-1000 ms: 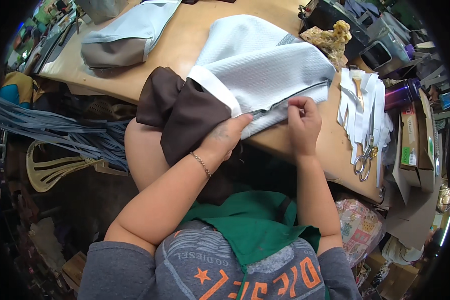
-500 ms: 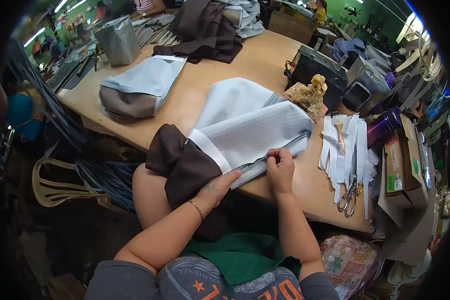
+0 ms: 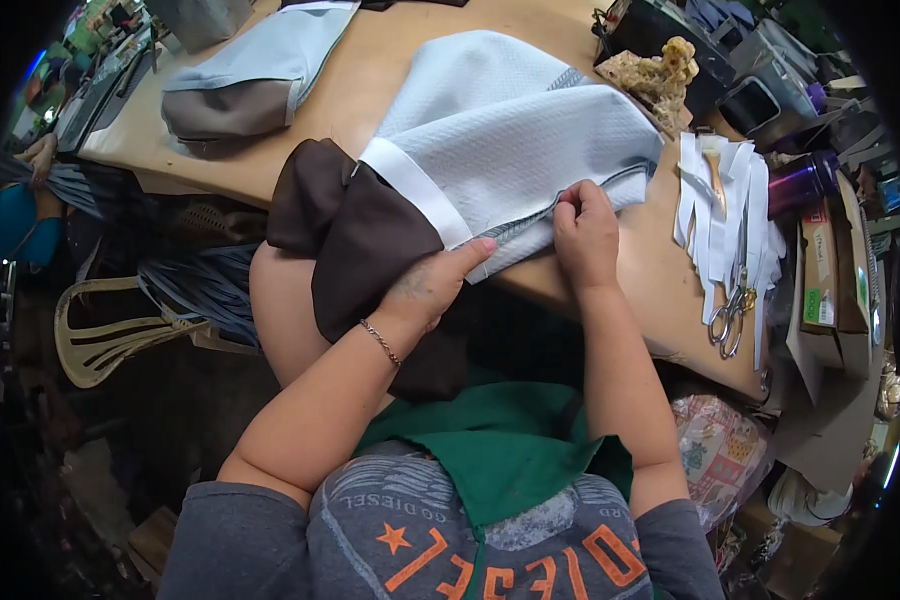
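A sewn fabric piece, light grey textured cloth (image 3: pixel 510 120) joined to dark brown cloth (image 3: pixel 380 245) by a white band (image 3: pixel 415 190), lies over the table's near edge and hangs onto my lap. My left hand (image 3: pixel 430 285) grips it at the lower end of the band, thumb on top, fingers hidden beneath. Along the stitched seam (image 3: pixel 530 218) to the right, my right hand (image 3: pixel 585 228) is closed in a pinch at the fabric's edge. Whether it holds thread or just the cloth is too small to tell.
Another grey-and-brown sewn piece (image 3: pixel 255 85) lies at the table's far left. On the right are white strips (image 3: pixel 710 200), a brush (image 3: pixel 715 180), scissors (image 3: pixel 732 320), a lumpy tan block (image 3: pixel 660 75) and a purple tumbler (image 3: pixel 802 185). A plastic chair (image 3: pixel 90 335) stands left.
The view has tilted downward, so the table and its contents appear higher. Both hands keep nearly the same places on the fabric.
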### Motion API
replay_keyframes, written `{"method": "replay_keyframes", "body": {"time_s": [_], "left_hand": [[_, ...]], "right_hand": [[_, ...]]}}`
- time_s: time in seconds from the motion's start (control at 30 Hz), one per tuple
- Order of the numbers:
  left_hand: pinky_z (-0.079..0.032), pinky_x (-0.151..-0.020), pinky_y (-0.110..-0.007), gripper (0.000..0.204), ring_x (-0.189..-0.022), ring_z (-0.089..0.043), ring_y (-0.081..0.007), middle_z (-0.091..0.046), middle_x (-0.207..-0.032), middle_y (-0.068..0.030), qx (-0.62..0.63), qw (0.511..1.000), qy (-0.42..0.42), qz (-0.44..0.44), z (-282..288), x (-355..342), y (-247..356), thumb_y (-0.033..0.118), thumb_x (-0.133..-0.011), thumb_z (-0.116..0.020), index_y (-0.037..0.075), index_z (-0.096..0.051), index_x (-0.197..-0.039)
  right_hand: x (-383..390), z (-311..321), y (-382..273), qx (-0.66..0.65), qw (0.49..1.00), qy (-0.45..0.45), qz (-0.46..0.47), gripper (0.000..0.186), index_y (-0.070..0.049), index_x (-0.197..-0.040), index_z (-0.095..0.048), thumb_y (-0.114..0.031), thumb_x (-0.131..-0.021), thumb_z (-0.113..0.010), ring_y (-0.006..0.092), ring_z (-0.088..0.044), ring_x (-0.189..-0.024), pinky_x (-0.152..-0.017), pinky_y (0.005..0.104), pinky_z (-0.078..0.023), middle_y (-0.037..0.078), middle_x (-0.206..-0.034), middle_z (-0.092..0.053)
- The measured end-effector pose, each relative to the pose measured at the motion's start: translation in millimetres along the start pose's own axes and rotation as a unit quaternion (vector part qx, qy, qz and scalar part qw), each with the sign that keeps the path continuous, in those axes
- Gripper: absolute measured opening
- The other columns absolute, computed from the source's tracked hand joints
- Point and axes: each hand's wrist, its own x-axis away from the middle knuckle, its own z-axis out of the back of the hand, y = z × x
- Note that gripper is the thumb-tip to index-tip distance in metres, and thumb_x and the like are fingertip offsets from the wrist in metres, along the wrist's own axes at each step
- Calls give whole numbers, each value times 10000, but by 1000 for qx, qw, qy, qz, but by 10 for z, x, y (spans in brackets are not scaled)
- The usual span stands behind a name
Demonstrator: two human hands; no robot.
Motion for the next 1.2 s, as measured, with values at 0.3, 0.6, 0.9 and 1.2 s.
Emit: {"method": "replay_keyframes", "body": {"time_s": [0.3, 0.6, 0.9, 1.2], "left_hand": [[-417, -652, -206, 342, -764, -524, -88, -584, -898, -51, -30, 999, 32, -21, 7, 107, 32, 309, -825, -561, -7, -591, -955], [-328, -409, -181, 299, -563, -477, -49, -572, -802, -19, -32, 997, 27, 67, 11, 304, 221, 291, -791, -620, 5, -601, -876], [-267, -315, -219, 218, -397, -387, -46, -529, -658, -3, 67, 995, 45, 51, -60, 65, 145, 240, -764, -662, 39, -579, -769], [-422, -621, -225, 305, -724, -531, -111, -576, -883, -59, 67, 996, 39, -45, 2, 76, -63, 204, -763, -661, -22, -576, -949]], "right_hand": [[-3, -3, -10, 33, 999, -2, -2, 46, -14, -700, -493, -56, -709, -477, 308, -510, -679, -642, 387, -428, 148, -710, -514], [9, -39, 37, 45, 998, 8, 37, 14, -11, -706, -489, -23, -702, -483, 314, -503, -692, -649, 390, -421, 154, -724, -506], [-10, -58, 39, 47, 997, 26, 57, 5, -12, -695, -480, -14, -690, -481, 327, -495, -676, -635, 410, -417, 159, -708, -495], [5, -74, 12, 73, 996, 11, 41, 25, -31, -685, -477, -50, -700, -484, 324, -500, -680, -640, 410, -426, 145, -698, -497]]}}
